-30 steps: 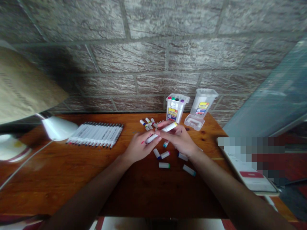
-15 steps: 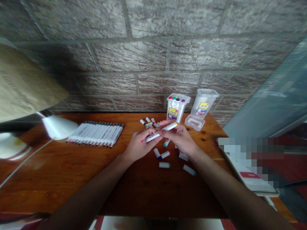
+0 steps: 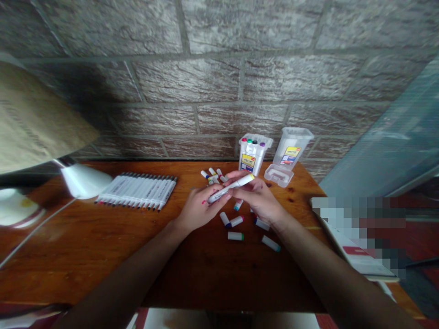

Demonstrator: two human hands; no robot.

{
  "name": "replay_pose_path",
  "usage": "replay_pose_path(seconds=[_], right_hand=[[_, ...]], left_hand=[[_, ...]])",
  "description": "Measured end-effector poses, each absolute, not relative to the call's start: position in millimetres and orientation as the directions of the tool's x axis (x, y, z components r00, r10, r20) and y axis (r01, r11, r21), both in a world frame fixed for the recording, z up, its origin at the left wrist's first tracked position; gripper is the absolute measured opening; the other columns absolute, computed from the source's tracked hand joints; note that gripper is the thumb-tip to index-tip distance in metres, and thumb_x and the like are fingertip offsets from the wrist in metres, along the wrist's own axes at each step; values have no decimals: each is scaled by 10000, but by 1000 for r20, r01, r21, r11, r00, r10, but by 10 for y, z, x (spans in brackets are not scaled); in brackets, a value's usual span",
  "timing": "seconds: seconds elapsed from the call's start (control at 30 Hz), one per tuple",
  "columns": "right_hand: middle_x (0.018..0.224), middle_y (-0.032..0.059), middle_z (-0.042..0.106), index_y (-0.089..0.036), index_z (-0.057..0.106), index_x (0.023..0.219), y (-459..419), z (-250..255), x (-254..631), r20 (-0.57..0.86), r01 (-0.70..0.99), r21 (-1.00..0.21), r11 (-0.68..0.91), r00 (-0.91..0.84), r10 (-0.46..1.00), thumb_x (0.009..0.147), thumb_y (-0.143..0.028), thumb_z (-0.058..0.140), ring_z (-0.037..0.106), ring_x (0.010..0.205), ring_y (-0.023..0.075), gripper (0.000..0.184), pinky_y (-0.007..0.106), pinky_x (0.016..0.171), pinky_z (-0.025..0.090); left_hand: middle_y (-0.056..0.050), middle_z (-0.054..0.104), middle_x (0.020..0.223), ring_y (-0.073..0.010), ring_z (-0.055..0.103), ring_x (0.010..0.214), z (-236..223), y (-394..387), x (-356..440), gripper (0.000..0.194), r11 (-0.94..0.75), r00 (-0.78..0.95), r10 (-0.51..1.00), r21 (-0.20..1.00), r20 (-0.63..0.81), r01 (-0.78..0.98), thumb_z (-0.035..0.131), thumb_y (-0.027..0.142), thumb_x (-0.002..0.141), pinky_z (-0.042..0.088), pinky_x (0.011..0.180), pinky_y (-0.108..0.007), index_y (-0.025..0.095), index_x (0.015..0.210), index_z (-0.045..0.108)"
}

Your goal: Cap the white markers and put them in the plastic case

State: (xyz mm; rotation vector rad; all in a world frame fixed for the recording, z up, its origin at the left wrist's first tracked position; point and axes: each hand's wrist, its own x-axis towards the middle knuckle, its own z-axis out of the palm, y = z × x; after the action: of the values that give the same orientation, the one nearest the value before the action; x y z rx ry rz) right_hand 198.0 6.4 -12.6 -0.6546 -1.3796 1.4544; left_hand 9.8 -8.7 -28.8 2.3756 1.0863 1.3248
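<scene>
A white marker [image 3: 229, 188] with a yellow end slants up to the right between my hands, above the table. My left hand [image 3: 200, 204] is closed around its lower left part. My right hand [image 3: 255, 196] grips it farther up, thumb below and fingers behind, near the white cap with the yellow tip [image 3: 245, 180]. Below the hands lie several loose white caps with coloured ends, among them a green-ended cap [image 3: 235, 236] and a teal-ended cap [image 3: 270, 243]. More caps [image 3: 205, 174] lie behind my left hand, partly hidden.
A clear case [image 3: 252, 157] at the back holds several markers. Beside it stands another clear case [image 3: 295, 146] with its lid [image 3: 279, 175] in front. A row of white markers [image 3: 137, 192] lies left, near a lamp [image 3: 80, 180]. A pixelated object [image 3: 360, 237] is at right.
My right thumb has slipped slightly down off the marker, so more of its middle shows. The marker's yellow end has risen a little. My left hand stays in place.
</scene>
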Motion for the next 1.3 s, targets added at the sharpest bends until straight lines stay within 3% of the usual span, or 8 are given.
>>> replay_pose_path(seconds=[0.97, 1.3], right_hand=[[901, 2, 743, -241, 723, 1051, 78, -138, 1955, 207, -373, -925, 74, -330, 921, 700, -224, 836, 630, 715, 125, 369, 230, 569, 464], [968, 14, 758, -249, 713, 1053, 72, -137, 1952, 194, -370, -927, 60, -336, 922, 695, -215, 835, 652, 748, 133, 380, 228, 568, 465]], left_hand=[[-18, 755, 860, -120, 680, 710, -288, -77, 84, 91, -684, 317, 715, 528, 624, 503, 623, 265, 928, 491, 675, -211, 184, 954, 657], [-26, 763, 890, -114, 686, 711, -283, -82, 90, 126, -702, 316, 697, 522, 644, 484, 620, 299, 939, 490, 665, -200, 181, 963, 655]])
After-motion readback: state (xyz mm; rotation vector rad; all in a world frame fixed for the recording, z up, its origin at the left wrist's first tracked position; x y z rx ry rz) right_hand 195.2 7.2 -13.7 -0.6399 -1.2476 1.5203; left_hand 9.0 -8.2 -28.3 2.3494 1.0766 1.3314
